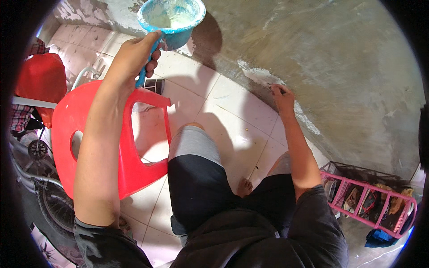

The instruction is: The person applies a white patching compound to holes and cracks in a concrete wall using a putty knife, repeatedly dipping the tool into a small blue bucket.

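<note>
My left hand (134, 56) is closed around the handle of a light-blue plastic dipper (178, 40), held up beside the wall at the top. Creamy white paste (173, 18) coats the inside of the dipper and smears its rim. My right hand (283, 97) is closed, with its fingertips against the grey wall (348, 80), at the lower right end of a rough white patch (257, 72). Whatever those fingers hold is too small or hidden to make out. A second white streak (308, 119) runs low along the wall, below my right hand.
A red plastic chair (62, 129) stands left, beneath my left forearm. Behind it are a bicycle wheel (56, 201) and a red bag (42, 78). A pink plastic rack (344, 192) holding footwear is at lower right. Pale tiles (232, 120) cover the floor before my legs.
</note>
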Demonstrator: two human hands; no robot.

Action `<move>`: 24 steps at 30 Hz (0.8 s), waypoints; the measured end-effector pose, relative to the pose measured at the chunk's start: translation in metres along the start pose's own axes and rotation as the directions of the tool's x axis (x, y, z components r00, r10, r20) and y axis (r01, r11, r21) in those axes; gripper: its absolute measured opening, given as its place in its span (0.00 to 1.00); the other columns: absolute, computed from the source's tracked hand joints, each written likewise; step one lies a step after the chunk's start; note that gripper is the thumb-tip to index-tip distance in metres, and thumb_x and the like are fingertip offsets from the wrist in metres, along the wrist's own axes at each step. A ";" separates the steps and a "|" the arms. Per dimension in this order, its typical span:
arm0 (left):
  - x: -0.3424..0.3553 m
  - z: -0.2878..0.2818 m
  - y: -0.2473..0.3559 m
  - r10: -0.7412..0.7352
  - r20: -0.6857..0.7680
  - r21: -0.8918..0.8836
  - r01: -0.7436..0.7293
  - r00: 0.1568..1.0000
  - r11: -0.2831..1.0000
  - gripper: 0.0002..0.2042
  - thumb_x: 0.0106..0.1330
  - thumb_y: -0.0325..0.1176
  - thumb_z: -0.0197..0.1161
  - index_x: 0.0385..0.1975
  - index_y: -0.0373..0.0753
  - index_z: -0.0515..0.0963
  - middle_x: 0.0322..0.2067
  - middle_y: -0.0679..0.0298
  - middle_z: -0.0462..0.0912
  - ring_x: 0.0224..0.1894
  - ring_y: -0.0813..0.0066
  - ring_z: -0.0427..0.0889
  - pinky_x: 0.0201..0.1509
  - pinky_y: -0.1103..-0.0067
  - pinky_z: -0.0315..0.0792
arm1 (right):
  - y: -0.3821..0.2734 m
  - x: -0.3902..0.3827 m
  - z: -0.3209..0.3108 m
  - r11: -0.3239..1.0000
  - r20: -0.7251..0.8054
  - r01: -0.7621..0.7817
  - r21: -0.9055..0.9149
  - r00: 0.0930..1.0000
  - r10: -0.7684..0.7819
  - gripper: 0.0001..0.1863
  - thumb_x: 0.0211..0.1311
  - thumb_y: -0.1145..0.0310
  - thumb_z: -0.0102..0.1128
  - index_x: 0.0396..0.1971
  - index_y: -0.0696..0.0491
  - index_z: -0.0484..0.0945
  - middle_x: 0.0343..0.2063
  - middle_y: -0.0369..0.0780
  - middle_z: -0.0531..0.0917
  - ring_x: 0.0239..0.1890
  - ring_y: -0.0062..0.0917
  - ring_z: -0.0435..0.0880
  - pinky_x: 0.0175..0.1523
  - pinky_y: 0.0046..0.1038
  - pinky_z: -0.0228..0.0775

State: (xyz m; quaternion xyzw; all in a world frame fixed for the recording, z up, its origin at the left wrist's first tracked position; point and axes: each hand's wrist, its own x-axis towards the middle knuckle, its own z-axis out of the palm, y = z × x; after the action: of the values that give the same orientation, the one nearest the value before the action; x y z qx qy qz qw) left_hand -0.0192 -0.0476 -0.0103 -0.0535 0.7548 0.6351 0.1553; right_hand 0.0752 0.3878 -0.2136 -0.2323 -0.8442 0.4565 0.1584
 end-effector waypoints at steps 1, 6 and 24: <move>-0.001 0.000 0.001 -0.003 -0.003 0.012 0.003 1.000 1.000 0.18 0.69 0.50 0.57 0.35 0.39 0.74 0.22 0.72 0.71 0.18 0.87 0.66 0.18 0.85 0.61 | 0.005 0.005 0.007 1.000 0.014 -0.005 0.011 1.000 0.005 0.09 0.63 0.65 0.64 0.34 0.55 0.84 0.21 0.32 0.79 0.18 0.12 0.71 0.21 0.18 0.60; -0.006 -0.001 -0.001 -0.007 0.000 0.005 0.007 1.000 1.000 0.18 0.69 0.49 0.58 0.36 0.38 0.74 0.21 0.72 0.70 0.18 0.87 0.66 0.18 0.85 0.61 | -0.005 0.020 0.016 0.967 0.020 -0.085 0.239 0.996 0.083 0.12 0.62 0.63 0.63 0.35 0.57 0.85 0.23 0.33 0.82 0.24 0.16 0.76 0.30 0.21 0.67; -0.002 0.000 -0.004 0.009 0.023 0.031 -0.010 1.000 0.999 0.17 0.69 0.50 0.58 0.32 0.40 0.74 0.20 0.73 0.71 0.16 0.87 0.66 0.18 0.86 0.62 | -0.039 -0.016 -0.016 0.674 0.442 0.635 -0.377 0.763 -0.471 0.13 0.65 0.70 0.56 0.48 0.51 0.75 0.44 0.44 0.76 0.43 0.45 0.80 0.44 0.39 0.75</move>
State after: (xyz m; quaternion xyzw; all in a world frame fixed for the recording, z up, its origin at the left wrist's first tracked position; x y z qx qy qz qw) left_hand -0.0159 -0.0487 -0.0134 -0.0400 0.7631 0.6244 0.1617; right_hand 0.0869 0.3717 -0.1728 0.0791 -0.9767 0.1777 0.0902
